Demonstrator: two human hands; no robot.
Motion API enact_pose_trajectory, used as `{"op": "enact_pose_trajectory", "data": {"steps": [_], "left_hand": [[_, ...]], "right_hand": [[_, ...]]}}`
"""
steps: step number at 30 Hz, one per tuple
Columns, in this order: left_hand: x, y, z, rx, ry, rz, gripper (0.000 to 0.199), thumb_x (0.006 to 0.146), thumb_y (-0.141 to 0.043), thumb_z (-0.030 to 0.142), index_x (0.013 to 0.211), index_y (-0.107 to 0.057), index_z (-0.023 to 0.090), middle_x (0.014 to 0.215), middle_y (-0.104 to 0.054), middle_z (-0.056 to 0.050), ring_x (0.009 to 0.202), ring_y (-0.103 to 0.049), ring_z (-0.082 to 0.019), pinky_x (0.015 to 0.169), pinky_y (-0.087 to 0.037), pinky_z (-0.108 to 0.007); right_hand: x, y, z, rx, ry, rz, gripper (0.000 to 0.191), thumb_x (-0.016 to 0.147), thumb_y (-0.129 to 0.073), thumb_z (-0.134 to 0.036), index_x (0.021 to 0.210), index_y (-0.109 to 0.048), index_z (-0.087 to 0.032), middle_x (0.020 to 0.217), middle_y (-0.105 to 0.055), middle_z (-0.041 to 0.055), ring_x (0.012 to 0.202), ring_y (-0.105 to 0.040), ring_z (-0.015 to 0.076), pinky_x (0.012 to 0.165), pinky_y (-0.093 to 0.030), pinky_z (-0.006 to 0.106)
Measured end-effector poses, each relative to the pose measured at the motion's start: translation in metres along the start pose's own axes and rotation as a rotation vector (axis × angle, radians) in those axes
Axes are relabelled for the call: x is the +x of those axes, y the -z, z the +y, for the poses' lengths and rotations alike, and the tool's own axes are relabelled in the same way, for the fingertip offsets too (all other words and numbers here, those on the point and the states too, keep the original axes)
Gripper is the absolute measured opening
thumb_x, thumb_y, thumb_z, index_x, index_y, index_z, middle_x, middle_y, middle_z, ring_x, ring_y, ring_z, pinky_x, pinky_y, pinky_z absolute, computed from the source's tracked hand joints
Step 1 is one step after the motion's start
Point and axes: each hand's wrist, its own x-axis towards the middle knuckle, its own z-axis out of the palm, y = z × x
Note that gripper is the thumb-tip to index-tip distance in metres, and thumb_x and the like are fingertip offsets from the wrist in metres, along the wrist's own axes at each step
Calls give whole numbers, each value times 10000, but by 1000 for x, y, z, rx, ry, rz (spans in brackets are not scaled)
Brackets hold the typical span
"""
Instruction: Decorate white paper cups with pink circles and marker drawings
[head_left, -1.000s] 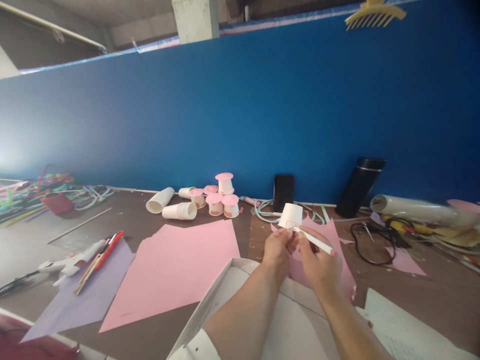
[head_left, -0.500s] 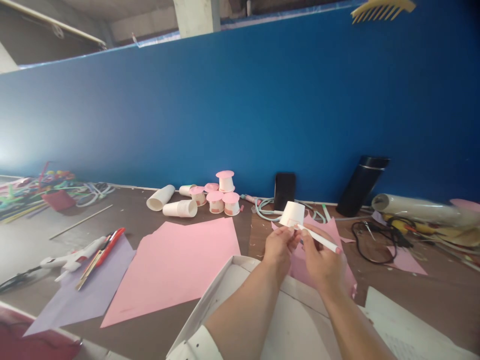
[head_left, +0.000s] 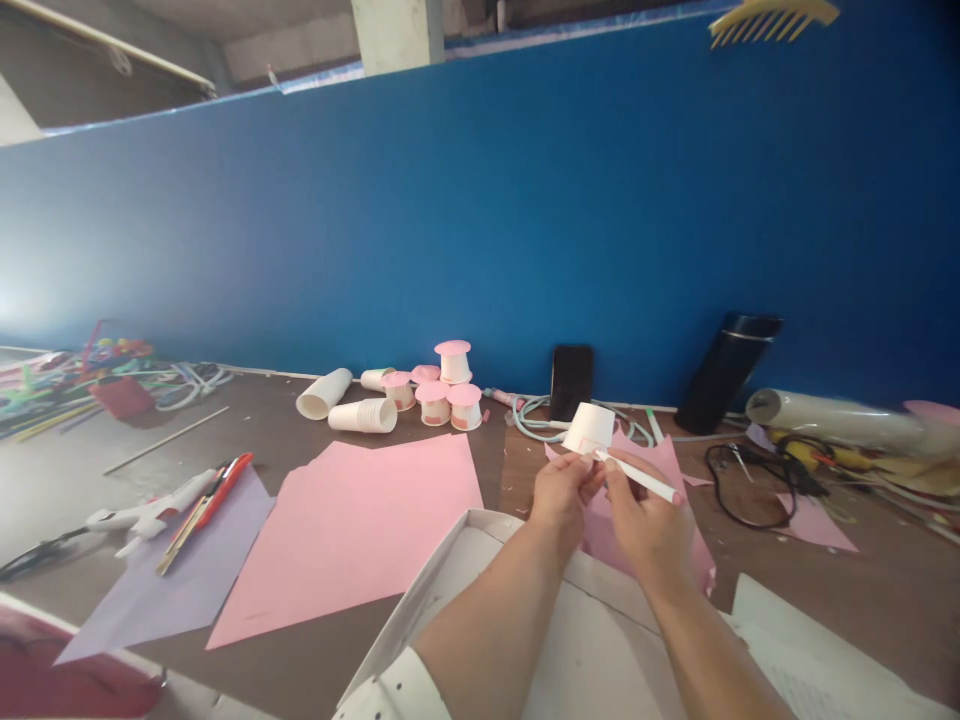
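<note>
My left hand (head_left: 561, 500) and right hand (head_left: 651, 530) make two, with one white paper cup (head_left: 589, 427) and one white marker (head_left: 645, 478) at my fingers, as I count five pink discs (head_left: 453, 348), four with a cup visible beneath, and three lots of paper cups (head_left: 363, 416) on their sides, the number nested too unclear to tell; around me are one utility knife (head_left: 214, 498), one glue gun (head_left: 154, 512), one thin stick (head_left: 166, 440), one lilac sheet (head_left: 150, 610), two larger pink sheets (head_left: 352, 540), one black phone (head_left: 571, 382) and one black flask (head_left: 726, 375)
</note>
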Motion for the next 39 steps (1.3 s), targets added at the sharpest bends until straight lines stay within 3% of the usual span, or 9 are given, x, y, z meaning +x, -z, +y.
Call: {"op": "enact_pose_trajectory", "data": {"steps": [9, 25, 39], "left_hand": [[-1, -3, 1, 0, 5, 49, 265, 549, -863, 194, 680, -662, 82, 695, -653, -54, 667, -632, -114, 714, -526, -223], [0, 0, 0, 15, -5, -3, 302, 525, -875, 238, 668, -663, 78, 662, -622, -46, 641, -609, -111, 728, -510, -243], [2, 3, -2, 32, 5, -20, 332, 540, -881, 271, 720, -667, 93, 771, -663, -70, 716, -625, -126, 796, -505, -262]], "right_hand": [[0, 0, 0, 1, 6, 7, 362, 837, -534, -464, 985, -740, -205, 961, -736, 82, 913, -665, 246, 830, -496, 356], [1, 2, -5, -20, -32, -6, 361, 822, -524, -460, 950, -743, -204, 861, -733, 86, 815, -663, 241, 729, -489, 332], [0, 5, -8, -103, -87, -29, 363, 810, -507, -467, 906, -743, -208, 763, -713, 83, 819, -663, 252, 712, -481, 320]]}}
